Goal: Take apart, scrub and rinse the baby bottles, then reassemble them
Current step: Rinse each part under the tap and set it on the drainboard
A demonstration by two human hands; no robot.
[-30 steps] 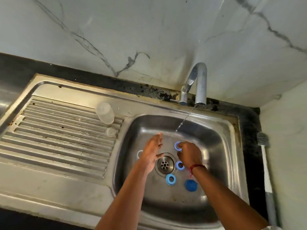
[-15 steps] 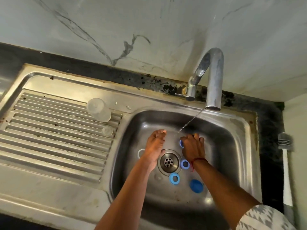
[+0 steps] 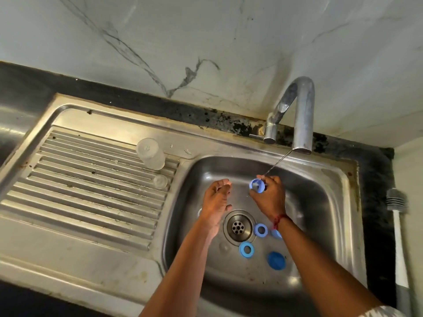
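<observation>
Head view: the stainless steel sink basin (image 3: 320,202) fills your frame, with the curved chrome faucet (image 3: 302,110) at 1 o'clock running a thin stream. A clear plastic bottle (image 3: 151,153) stands on the drainboard at 10 o'clock. Your left hand (image 3: 216,204) hovers, grip spread and empty. Your right hand (image 3: 269,197) pinches a pale blue plastic ring (image 3: 257,186) under the stream. Loose blue rings (image 3: 260,229) and a round blue cap (image 3: 276,260) lie between 3 and 5 o'clock of the drain (image 3: 238,227).

Stained glossy steel sink (image 3: 338,179); blue plastic ring (image 3: 257,186).
</observation>
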